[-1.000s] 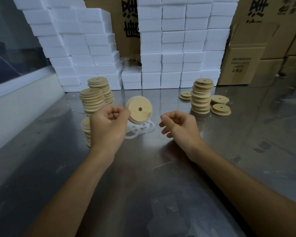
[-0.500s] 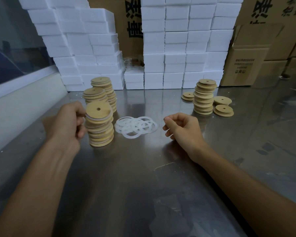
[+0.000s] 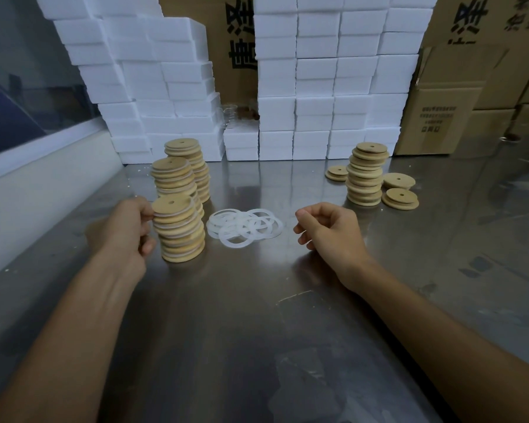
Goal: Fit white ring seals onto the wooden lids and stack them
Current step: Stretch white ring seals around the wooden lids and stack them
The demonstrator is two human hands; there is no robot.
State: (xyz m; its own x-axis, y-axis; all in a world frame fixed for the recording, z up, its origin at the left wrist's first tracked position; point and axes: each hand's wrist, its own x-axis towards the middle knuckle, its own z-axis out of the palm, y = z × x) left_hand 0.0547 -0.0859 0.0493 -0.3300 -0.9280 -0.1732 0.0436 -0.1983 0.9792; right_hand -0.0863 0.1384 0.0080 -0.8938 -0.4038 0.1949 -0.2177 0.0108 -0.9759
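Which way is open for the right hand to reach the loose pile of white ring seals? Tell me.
Probably yes, straight across. The right hand hangs just beside the pile of white ring seals, with only bare steel table between them. The left hand is busy at the near stack of wooden lids, clear of that path.

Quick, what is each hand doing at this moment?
Left hand: fingertips touch the top lid of the nearest lid stack; a grip cannot be told.
Right hand: loosely curled, holding nothing.

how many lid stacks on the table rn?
4 tall stacks: nearest at the left hand, two behind it, one far right. Low piles beside it not counted.
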